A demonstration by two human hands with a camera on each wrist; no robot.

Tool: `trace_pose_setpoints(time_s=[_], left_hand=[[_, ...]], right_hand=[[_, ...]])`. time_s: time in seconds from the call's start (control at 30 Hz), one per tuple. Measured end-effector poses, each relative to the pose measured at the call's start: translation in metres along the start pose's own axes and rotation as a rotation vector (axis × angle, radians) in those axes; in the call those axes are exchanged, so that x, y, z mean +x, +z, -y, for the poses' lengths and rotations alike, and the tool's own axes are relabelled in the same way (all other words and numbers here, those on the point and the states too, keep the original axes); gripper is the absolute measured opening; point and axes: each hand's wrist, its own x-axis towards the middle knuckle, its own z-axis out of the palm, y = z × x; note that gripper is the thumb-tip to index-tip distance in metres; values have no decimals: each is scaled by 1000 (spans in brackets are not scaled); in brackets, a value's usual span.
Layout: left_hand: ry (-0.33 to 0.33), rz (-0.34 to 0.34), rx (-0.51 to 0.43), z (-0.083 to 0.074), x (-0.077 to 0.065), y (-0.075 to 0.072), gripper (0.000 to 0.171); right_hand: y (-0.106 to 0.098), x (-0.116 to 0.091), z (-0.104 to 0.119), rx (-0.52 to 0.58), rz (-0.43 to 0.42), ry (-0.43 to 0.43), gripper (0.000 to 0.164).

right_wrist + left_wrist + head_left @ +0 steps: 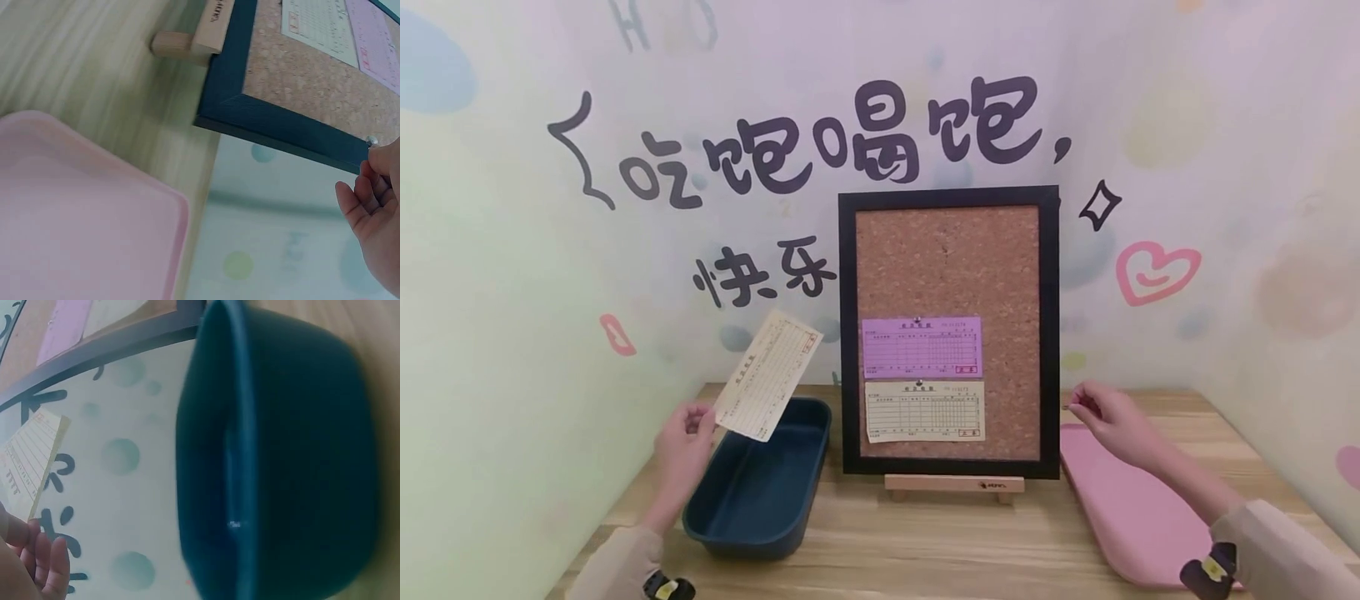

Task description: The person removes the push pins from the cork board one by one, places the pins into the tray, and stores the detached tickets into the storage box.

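My left hand (pixel 685 437) pinches a cream receipt slip (pixel 769 375) by its lower corner, tilted above the dark blue bin (pixel 752 546). In the left wrist view the slip (pixel 31 456) rises from between thumb and fingers. My right hand (pixel 1105 412) pinches a small shiny pushpin (pixel 372 142) beside the board's right edge, above the pink tray (pixel 1138 517). On the black-framed cork board (pixel 947 267), a purple slip (pixel 921 348) hangs over another cream slip (pixel 925 412), each fixed by a pin at its top edge.
The board stands on a small wooden easel (pixel 955 483) on the wood-grain table (pixel 925 550). Behind it hangs a pale wall covering (pixel 760 50) with black lettering. The bin is left of the board, the tray right of it.
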Motion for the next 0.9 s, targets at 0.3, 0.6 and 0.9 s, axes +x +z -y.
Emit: trace_pose_setpoints(time_s=[0.3,0.6,0.9], left_hand=[[-51,-2,123,25,-22,-2,10],[-80,75,241,36,-37,3,15],[-116,131,289,44,-45,9,15]], right_hand=[[3,-22,-17,-23,-14,26,20],[10,-41,-34,-87,85,186,11],[23,-62,-53,-104,44,89,18]])
